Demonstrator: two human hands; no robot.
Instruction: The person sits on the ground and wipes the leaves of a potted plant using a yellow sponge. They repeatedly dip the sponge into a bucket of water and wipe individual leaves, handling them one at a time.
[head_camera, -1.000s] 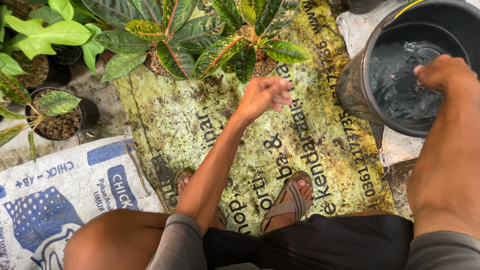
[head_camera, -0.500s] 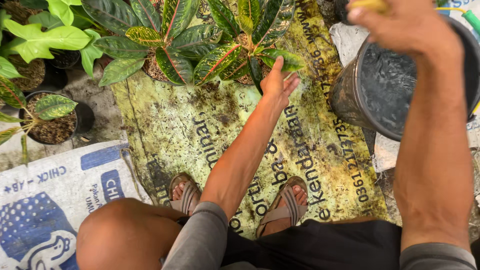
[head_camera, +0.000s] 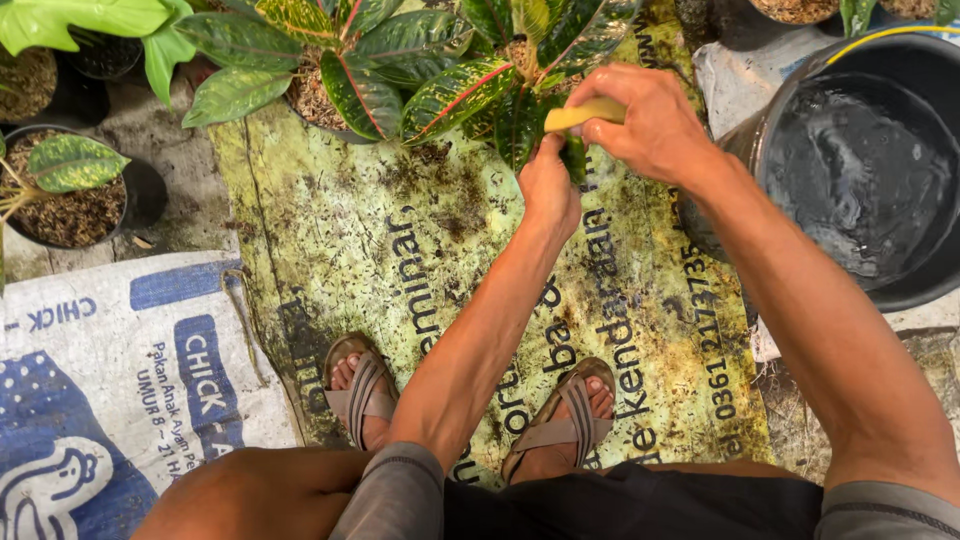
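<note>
The right hand (head_camera: 650, 125) is curling its fingers around a yellow sponge (head_camera: 585, 113), pinching it between thumb and fingertips so that one end is sticking out to the left. The sponge is hanging just left of the black bucket (head_camera: 800, 95), which is holding water, and right over a dark green leaf (head_camera: 520, 125) of the potted plant (head_camera: 530, 50). The left hand (head_camera: 548, 185) is reaching up under that leaf just below the sponge, its fingers pressed together; whether they are gripping the leaf or only propping it I cannot tell, since the fingertips are lying hidden behind sponge and foliage. Both hands are nearly touching at the sponge.

Left of the bucket a dirty yellow-green mat (head_camera: 330, 240) is lying on the ground, with two sandalled feet (head_camera: 365, 390) standing on it. Further left from the bucket a white and blue sack (head_camera: 120, 370) is spreading out flat, and beyond it a small black pot (head_camera: 70, 205) with one speckled leaf is sitting.
</note>
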